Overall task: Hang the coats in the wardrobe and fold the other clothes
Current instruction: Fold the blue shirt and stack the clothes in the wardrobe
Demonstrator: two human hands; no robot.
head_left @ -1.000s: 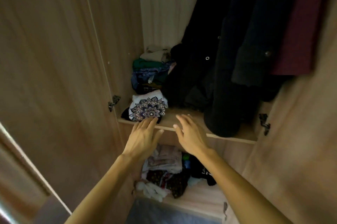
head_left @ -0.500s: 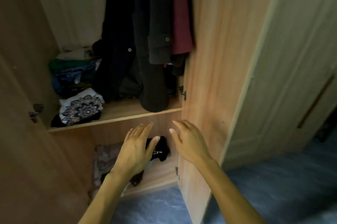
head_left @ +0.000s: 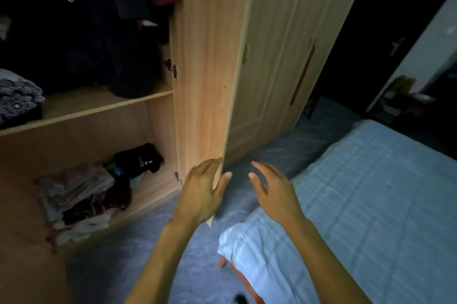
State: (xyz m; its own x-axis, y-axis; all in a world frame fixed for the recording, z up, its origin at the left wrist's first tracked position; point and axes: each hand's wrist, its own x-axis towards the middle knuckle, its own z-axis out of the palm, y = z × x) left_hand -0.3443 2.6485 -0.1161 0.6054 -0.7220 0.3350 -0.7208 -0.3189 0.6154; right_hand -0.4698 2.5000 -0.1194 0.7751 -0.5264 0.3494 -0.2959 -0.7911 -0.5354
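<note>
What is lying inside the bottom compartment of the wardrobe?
A pile of folded light clothes, darker patterned garments and a black item at the back. Whatever lies underneath them is covered.

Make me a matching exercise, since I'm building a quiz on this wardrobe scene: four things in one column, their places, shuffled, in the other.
Things:
1. dark hanging coats
2. black-and-white mandala-print folded garment
3. black folded garment with white print
4. light blue checked bedspread

Places:
A. bottom compartment of the wardrobe, at its right end
B. right of the open wooden wardrobe door, outside the wardrobe
C. on the wooden middle shelf, at the left edge of the view
D. upper compartment, above the shelf

Pairs: 1-D, 2-C, 3-A, 4-B
</note>
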